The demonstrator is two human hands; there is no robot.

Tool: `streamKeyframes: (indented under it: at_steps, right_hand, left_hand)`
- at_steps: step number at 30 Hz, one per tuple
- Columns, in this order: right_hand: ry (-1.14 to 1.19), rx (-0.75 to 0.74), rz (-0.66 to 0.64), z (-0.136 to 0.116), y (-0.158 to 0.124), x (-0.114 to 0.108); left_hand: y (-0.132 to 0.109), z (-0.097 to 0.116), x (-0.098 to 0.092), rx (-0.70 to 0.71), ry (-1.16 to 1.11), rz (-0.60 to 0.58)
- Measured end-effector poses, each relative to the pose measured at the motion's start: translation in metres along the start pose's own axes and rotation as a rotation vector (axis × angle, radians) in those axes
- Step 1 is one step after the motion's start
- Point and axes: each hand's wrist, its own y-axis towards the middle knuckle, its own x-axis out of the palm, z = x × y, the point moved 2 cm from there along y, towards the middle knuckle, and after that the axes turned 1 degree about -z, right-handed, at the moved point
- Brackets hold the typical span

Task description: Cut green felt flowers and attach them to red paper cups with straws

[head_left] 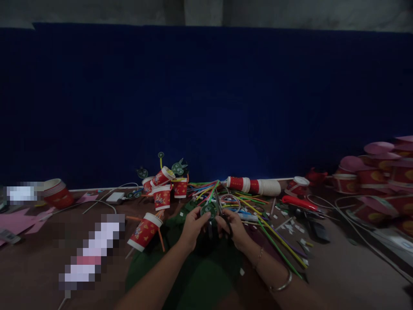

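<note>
My left hand (194,228) pinches a small dark green paper cutout (207,208) with pale lines drawn on it, held over the middle of the table edge. In my right hand (238,230) is a pair of scissors (220,207), fingers around the dark handle and blades pointing up and away beside the cutout. Whether the blades touch the paper, I cannot tell. Just beyond both hands spreads a loose pile of coloured pipe cleaners (213,189). A similar cutout with pointed ears (179,167) stands among red paper cups at the back left.
Several red paper cups (161,197) cluster left of the pile, one tipped cup (145,231) nearer me. Stacked cups (254,186) lie on their side behind it. To the right are white paper scraps (292,228), a red-handled tool (300,202), and pink-topped cups (374,176).
</note>
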Motion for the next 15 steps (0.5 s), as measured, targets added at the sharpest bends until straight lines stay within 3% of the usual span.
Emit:
streamKeyframes:
  at_steps: [3, 10, 15]
  right_hand:
    - [0.003, 0.026, 0.022, -0.0032, -0.0002, -0.0005]
    - [0.056, 0.051, 0.071, -0.0018, 0.0014, -0.0034]
    - [0.132, 0.055, 0.107, 0.0005, 0.0022, -0.0047]
  left_hand:
    - [-0.0007, -0.0040, 0.0022, -0.026, -0.037, -0.053]
    - [0.0016, -0.0017, -0.0029, -0.003, 0.045, -0.024]
    - [0.0011, -0.0040, -0.0022, -0.090, -0.019, -0.047]
